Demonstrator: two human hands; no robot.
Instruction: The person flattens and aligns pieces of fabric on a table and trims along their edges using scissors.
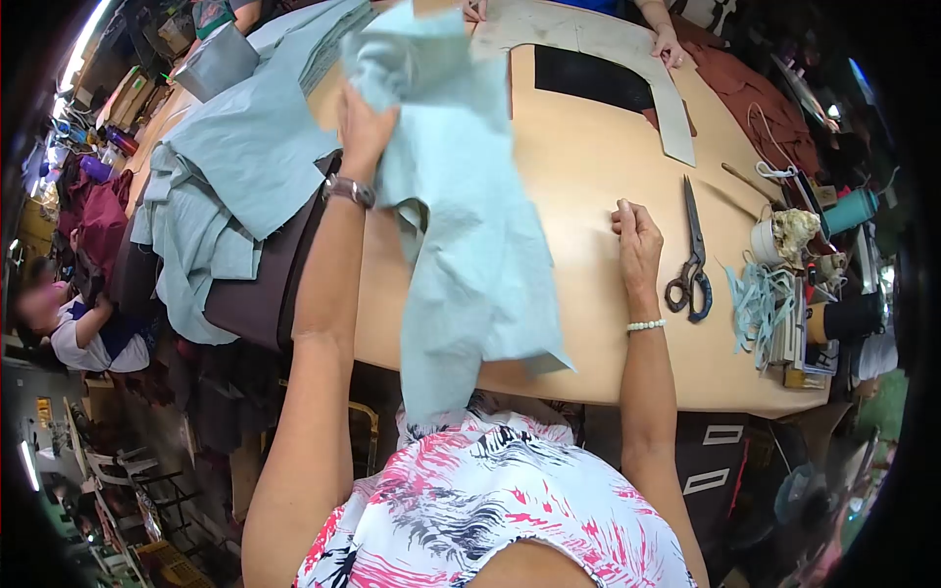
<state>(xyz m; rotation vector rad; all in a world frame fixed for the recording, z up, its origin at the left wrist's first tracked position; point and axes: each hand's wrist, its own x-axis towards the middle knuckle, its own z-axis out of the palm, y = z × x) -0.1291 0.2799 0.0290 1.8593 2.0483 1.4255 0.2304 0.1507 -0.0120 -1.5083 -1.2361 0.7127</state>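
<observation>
A crumpled light blue-green cloth point(461, 216) hangs from my left hand point(365, 127), which grips its upper left part; the cloth stretches down over the table's near edge. My right hand point(638, 235) rests on the tan table point(578, 323) with its fingers curled, and nothing shows in it. Black-handled scissors point(694, 250) lie just right of that hand, blades pointing away. More blue-green cloth point(230, 181) is piled left of my left forearm.
Across the table, a co-worker's hand point(668, 49) touches a pale pattern piece point(676, 132) beside a black piece point(593, 80). At the right are cloth strips point(760, 309), a white cup point(765, 241) and brown fabric point(755, 108). Another person point(93, 333) is at far left.
</observation>
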